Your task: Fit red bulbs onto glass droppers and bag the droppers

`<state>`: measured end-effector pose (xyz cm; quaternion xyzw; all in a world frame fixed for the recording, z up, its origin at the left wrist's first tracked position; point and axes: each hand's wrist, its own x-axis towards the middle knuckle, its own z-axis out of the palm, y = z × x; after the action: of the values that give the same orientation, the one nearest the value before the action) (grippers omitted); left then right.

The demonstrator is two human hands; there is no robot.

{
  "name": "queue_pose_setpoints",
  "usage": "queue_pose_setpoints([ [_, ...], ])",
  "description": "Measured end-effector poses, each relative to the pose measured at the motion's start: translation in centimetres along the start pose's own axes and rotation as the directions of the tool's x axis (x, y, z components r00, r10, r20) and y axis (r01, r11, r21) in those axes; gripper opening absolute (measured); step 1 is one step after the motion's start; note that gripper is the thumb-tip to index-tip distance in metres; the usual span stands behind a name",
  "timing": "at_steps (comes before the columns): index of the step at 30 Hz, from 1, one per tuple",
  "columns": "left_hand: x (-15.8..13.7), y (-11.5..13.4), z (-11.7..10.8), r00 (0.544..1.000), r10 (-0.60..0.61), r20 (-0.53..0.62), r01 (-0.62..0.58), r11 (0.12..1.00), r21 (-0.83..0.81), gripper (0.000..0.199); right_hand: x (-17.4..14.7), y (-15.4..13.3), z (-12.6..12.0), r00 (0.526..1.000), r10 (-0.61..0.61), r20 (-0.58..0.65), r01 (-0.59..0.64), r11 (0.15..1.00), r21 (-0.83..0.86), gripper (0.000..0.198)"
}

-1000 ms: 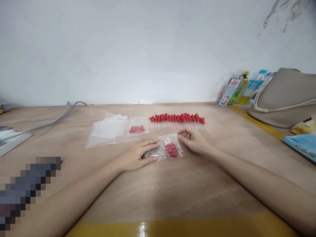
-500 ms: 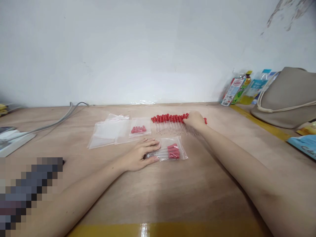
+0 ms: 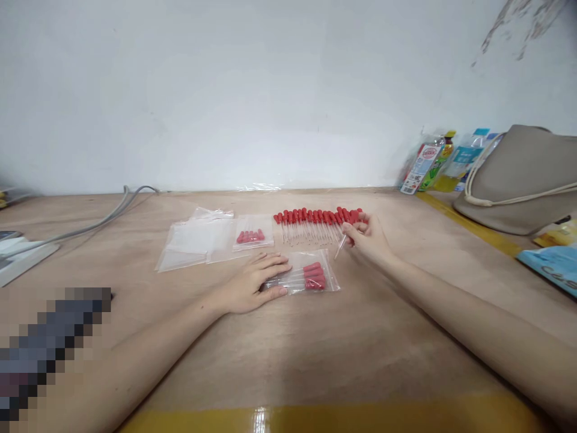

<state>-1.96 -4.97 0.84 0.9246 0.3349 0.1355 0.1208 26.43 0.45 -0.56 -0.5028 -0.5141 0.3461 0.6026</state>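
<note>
My left hand [image 3: 255, 282] lies with fingers stretched and spread over the left end of a clear zip bag [image 3: 332, 276], which rests flat on the table. Inside this bag are several glass droppers [image 3: 314, 276] with red rubber bulbs pointing right. Between thumb and fingers, my right hand [image 3: 369, 240] pinches a dropper [image 3: 341, 243], its thin glass tube slanting down to the left; its bulb is partly hidden by the fingers. Just behind, a row of loose droppers [image 3: 311, 218] lies side by side, red bulbs toward the wall.
Left of the row lies a small bag of red bulbs [image 3: 250, 236], with a stack of clear bags [image 3: 187, 240] beside it. Bottles [image 3: 466, 159], a carton [image 3: 421, 168] and a grey-brown bag [image 3: 523, 180] stand at right. A grey cable [image 3: 101, 222] crosses the left side.
My right hand has drawn back toward me from the right part of the dropper row, and a dropper now shows in its fingers. My left hand stays on the bag.
</note>
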Motion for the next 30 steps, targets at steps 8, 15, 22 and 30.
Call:
queue_pose_setpoints([
  [8,0.0,0.2,0.0,1.0,-0.02,0.009,0.02,1.0,0.024,0.05,-3.2,-0.2,0.9,0.978,0.211,0.008,-0.208,0.956,0.207,0.038],
  [15,0.0,0.3,-0.1,1.0,-0.007,-0.014,0.007,1.0,0.016,0.056,-4.4,-1.2,1.3,0.931,0.275,0.241,-0.325,0.924,0.2,0.017],
  [22,0.0,0.6,-0.3,1.0,-0.026,0.001,0.026,1.0,-0.001,0.056,-4.9,-1.6,0.4,0.886,0.217,0.41,-0.281,0.954,0.102,0.036],
  [30,0.0,0.7,-0.3,1.0,-0.029,-0.003,0.029,1.0,-0.006,0.055,-4.5,-1.6,1.9,0.848,0.227,0.478,-0.233,0.971,-0.046,0.024],
])
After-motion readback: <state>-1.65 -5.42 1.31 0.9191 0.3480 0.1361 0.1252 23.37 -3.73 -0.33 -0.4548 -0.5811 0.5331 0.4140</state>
